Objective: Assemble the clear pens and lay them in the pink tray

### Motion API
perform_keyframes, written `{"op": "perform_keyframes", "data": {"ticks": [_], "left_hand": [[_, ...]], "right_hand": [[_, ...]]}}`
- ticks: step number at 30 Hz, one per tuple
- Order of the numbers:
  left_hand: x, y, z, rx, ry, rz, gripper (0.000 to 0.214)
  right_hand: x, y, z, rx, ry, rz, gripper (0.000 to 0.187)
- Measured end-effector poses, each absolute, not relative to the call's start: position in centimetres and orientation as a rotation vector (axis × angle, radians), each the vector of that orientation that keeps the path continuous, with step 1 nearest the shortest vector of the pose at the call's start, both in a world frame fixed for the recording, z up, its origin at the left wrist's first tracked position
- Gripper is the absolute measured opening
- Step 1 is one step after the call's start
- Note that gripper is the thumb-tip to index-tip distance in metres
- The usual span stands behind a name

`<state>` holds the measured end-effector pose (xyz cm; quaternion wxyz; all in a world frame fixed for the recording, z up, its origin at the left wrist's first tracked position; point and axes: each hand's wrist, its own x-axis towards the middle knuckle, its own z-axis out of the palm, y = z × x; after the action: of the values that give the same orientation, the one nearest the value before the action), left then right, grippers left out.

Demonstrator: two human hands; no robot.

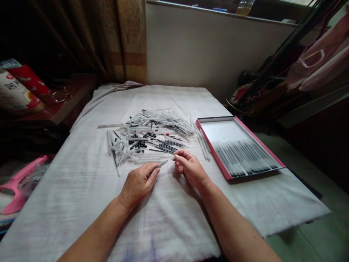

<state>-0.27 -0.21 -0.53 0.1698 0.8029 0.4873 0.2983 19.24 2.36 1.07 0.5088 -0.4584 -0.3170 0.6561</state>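
From my remote seat, I have the left hand [141, 182] left of the box [218, 129], thumb and fingers clamped on a slim rod [163, 164], its tip angled toward the box, likely for fine control. The right hand [191, 167], nearer the box, pinches a small clear piece [171, 157]. Inside the box, filled tubes [242, 159] lie side by side, presumably for neatness. Left of it, dark rods [165, 145], black caps [141, 141] and clear tubes [163, 119] lie loose, seemingly kept within reach.

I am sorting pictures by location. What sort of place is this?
Probably a room in a home: there is a patterned curtain, a white cloth spread out, and pink fabric hanging at the right.
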Motion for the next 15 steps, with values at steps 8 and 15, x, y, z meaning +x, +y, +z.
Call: {"op": "perform_keyframes", "data": {"ticks": [8, 15], "left_hand": [[-0.07, -0.34, -0.32, 2.319, 1.38, 0.827, 0.026], [-0.2, -0.49, -0.26, 2.359, 1.361, 0.776, 0.027]], "right_hand": [[19.29, 2.08, 0.81, -1.144, -0.96, 1.57, 0.032], [19.87, 2.01, 0.75, -1.22, -1.251, 1.553, 0.032]]}}
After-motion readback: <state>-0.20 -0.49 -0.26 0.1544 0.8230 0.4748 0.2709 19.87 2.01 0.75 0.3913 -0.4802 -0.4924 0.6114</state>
